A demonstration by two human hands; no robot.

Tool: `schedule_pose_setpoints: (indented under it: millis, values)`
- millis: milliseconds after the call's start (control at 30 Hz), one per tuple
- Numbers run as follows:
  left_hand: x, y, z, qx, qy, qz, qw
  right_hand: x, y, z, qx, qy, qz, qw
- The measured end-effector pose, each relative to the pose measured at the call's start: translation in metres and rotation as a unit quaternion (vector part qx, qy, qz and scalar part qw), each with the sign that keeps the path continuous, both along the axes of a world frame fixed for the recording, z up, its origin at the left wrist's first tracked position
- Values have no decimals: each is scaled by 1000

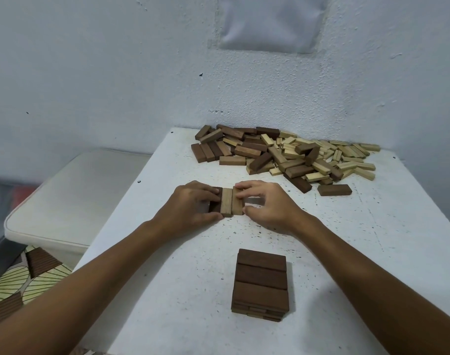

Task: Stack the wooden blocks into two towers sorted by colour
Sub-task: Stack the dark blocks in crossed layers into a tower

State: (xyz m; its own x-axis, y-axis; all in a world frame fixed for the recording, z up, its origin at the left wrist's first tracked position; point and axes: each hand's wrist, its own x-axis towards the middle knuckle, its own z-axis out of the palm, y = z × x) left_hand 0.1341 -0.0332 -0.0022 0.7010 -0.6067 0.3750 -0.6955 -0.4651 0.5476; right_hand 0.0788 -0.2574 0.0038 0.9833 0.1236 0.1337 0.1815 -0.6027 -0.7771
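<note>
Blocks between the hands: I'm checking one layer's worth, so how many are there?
3, side by side: a dark block by the left hand, a middle block, a right block. Fingers may hide more.

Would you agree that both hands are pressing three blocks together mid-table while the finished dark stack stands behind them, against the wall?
Not quite. The head view shows the dark stack nearer the person, in front of the left hand and right hand, which do press the three blocks together. Against the wall lies the loose block pile.
</note>
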Motion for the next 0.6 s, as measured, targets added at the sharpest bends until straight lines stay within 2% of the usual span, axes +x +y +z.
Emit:
schedule_pose_setpoints:
  millis: [167,267,600]
  values:
    - [13,2,4,49,78,28,995,-3,-3,-1,10,30,-10,999]
    - [18,-1,4,46,115,7,992,-3,-2,-3,-15,52,-10,999]
    - [17,-8,4,29,134,-5,991,-2,0,-4,-26,39,-25,999]
